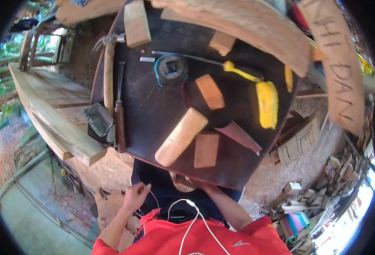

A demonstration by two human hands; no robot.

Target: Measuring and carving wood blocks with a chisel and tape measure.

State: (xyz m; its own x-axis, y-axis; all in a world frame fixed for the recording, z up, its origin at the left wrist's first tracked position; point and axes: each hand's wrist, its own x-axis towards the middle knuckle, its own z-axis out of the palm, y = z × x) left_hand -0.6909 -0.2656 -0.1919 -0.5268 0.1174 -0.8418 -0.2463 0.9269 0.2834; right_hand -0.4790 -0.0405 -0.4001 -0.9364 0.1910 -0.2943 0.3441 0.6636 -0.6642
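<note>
I've got the dark tabletop (145, 114) filling the middle of my view, a claw hammer (109, 76) lying along its left edge. A pale wood block (181, 138) rests slantwise toward the near side; yellow brush (267, 105) to the right. Now the left hand (137, 196), fingers curled by a white cord (155, 199); I can't tell if it's pinching it. The right hand (199, 183) is partly hidden at the near edge, grip unclear, beside a small grained wood piece (182, 184).

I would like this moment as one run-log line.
left hand: beside white cable; right hand: partly hidden by table; on table: tape measure, yellow brush
</note>
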